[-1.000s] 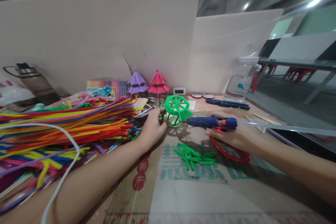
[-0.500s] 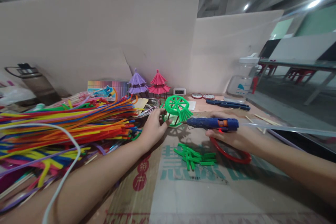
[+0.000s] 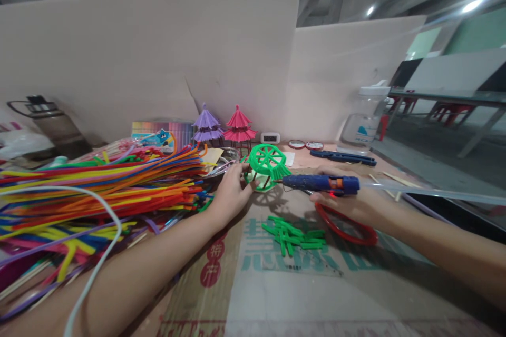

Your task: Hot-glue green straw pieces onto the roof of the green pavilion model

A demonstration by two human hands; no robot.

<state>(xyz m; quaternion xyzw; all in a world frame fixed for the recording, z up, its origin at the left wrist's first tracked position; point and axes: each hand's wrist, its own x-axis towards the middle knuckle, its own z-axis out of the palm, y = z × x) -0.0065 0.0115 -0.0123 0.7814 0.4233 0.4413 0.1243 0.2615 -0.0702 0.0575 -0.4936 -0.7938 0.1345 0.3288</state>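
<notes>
A green model pavilion (image 3: 268,160), with a spoked round top, brown posts and a pale green base, stands on the cardboard. My left hand (image 3: 236,189) is closed on its left side, fingers partly hidden behind it. My right hand (image 3: 336,192) grips a blue hot glue gun (image 3: 321,183) with a red trigger loop and a small red light. Its nozzle points left, close to the fringe of green strips on the pavilion's front right; I cannot tell whether they touch. Below lies a loose pile of short green pipe-cleaner pieces (image 3: 290,234).
Many coloured pipe cleaners (image 3: 150,184) cover the left side, crossed by a white cable (image 3: 113,216). Purple (image 3: 206,125) and red (image 3: 239,125) model pavilions stand behind, by a small digital clock (image 3: 270,138). Dark blue pliers (image 3: 343,157) and a clear bottle (image 3: 361,118) are at back right.
The glue gun's nozzle has shifted very slightly right and the strips at the pavilion's edge sit a little differently. My left hand stays in place.
</notes>
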